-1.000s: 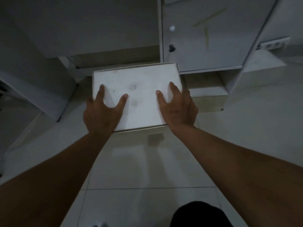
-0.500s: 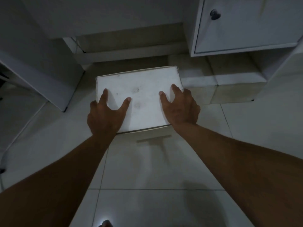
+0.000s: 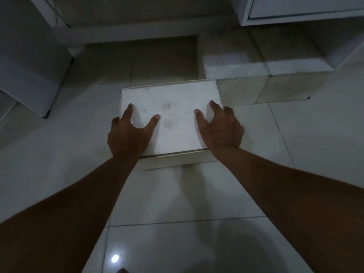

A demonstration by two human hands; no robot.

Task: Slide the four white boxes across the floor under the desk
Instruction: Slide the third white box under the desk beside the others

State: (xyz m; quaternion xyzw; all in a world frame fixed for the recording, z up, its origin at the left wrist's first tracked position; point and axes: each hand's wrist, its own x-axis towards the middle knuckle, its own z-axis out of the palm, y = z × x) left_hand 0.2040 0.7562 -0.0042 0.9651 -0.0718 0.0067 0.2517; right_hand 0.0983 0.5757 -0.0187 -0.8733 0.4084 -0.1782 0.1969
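A white box (image 3: 173,107) with smudges on its lid sits low on the tiled floor in front of the dark gap under the desk (image 3: 137,58). My left hand (image 3: 128,134) grips its left near corner, thumb on the lid. My right hand (image 3: 222,129) grips its right side, fingers over the edge. The box's far right corner touches a row of other white boxes (image 3: 266,66) lined up on the floor to the right. I cannot tell whether the held box rests fully on the tiles.
A white desk side panel (image 3: 33,71) stands on the left. A white cabinet (image 3: 295,10) hangs above the row of boxes at the top right. Glossy floor tiles (image 3: 177,243) spread toward me, with a light reflection near the bottom.
The box, held in both hands, has come down to the floor next to the row of boxes. My view has tipped downward, so the cabinet door has slid out of the top.
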